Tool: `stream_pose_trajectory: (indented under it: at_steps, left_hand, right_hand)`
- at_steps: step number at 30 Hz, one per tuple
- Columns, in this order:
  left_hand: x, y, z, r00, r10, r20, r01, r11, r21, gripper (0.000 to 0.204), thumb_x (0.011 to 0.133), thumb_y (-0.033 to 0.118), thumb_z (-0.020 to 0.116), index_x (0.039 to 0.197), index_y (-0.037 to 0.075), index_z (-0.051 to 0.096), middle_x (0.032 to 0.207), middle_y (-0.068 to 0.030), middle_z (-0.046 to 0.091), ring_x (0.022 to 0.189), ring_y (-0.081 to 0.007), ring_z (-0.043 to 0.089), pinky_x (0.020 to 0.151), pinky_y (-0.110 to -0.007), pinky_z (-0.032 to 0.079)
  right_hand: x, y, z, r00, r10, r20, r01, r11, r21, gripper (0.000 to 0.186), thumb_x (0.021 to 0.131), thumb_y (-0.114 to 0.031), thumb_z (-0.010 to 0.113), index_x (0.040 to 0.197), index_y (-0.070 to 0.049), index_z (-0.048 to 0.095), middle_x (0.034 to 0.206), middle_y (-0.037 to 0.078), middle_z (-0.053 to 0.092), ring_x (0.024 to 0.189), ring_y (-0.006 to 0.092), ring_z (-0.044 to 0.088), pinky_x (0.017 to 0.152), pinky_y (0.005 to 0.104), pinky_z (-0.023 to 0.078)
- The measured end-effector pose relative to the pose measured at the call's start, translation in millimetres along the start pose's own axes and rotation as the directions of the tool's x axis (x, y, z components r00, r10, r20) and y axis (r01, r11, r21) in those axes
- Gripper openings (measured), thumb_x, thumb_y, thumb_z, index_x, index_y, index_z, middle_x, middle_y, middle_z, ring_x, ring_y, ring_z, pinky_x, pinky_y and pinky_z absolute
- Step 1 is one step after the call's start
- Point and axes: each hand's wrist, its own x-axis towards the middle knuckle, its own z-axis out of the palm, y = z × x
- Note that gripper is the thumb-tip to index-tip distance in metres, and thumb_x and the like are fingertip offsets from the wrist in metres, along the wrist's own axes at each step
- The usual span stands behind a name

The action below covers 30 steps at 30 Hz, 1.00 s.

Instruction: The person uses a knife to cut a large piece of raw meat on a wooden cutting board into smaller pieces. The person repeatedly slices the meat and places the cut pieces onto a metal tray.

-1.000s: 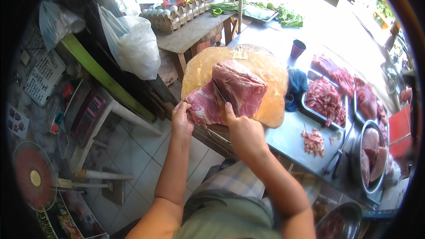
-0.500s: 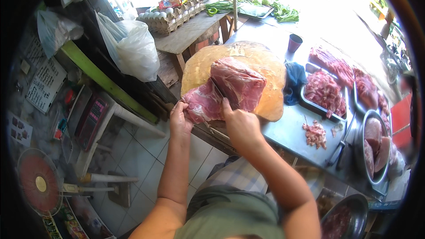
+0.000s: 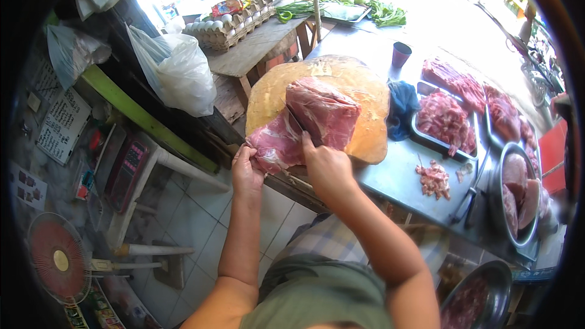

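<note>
A large, marbled pink-red slab of raw meat [image 3: 329, 109] is borne by a thick, rounded tan wooden chopping board [image 3: 370, 97], its bulky part at the board's middle and its thinner flap reaching to the board's near-left edge. There the flap's outer edge is pinched by the left grip [image 3: 245, 167]. At the board's near side, a dark-bladed knife [image 3: 296, 118] is held in the right grip [image 3: 329, 170], the forefinger extended toward the blade, which is sunk between flap and block; the handle is hidden. To the right of the board, a crumpled dark-blue cloth [image 3: 402, 109] and a shallow metal tray [image 3: 430, 140] of cut meat are set on the silvery metal worktop [image 3: 390, 173]. Should the moist-looking slab slide on the board or be pulled too hard, the blade could be jerked toward the left fingers. The right forefinger could be nicked if the knife were twisted. If the flap were let sag, the cut could be made uneven, or the slab dragged toward the board's edge.
</note>
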Motion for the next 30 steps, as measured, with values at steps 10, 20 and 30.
stream_pose_trajectory:
  at_steps: [10, 20, 30]
  left_hand:
    - [-14.7, 1.9, -18.0, 1.000, -0.014, -0.022, 0.016, 0.998, 0.068, 0.045, 0.084, 0.003, 0.048, 0.126, -0.004, 0.062, 0.119, -0.0134, 0.069, 0.108, -0.0257, 0.069, 0.095, -0.043, 0.058]
    - [-16.1, 4.7, -27.9, 0.999, -0.047, -0.020, 0.050, 0.987, 0.153, 0.055, 0.083, 0.006, 0.045, 0.136, -0.003, 0.055, 0.133, -0.0182, 0.064, 0.118, -0.0301, 0.067, 0.098, -0.048, 0.058]
    - [-46.0, 7.8, -8.3, 0.999, -0.035, 0.033, 0.032, 0.995, 0.095, 0.050, 0.082, -0.001, 0.046, 0.130, -0.005, 0.060, 0.122, -0.0135, 0.068, 0.112, -0.0261, 0.069, 0.099, -0.042, 0.058]
  right_hand:
    - [1.1, -1.5, -2.4, 1.000, 0.007, 0.010, -0.007, 1.000, -0.003, 0.071, 0.084, -0.003, 0.064, 0.152, 0.004, 0.045, 0.084, 0.013, 0.076, 0.078, 0.0261, 0.076, 0.065, 0.0373, 0.061]
    - [23.3, -13.0, -2.3, 0.998, 0.060, 0.024, -0.061, 0.996, 0.060, 0.066, 0.088, -0.003, 0.060, 0.152, 0.004, 0.046, 0.085, 0.014, 0.076, 0.080, 0.0282, 0.077, 0.068, 0.0391, 0.061]
    - [49.5, -14.7, -9.3, 0.997, 0.043, 0.059, -0.048, 0.995, 0.090, 0.050, 0.090, -0.009, 0.066, 0.137, 0.004, 0.059, 0.099, 0.012, 0.079, 0.083, 0.0272, 0.079, 0.055, 0.0438, 0.064]
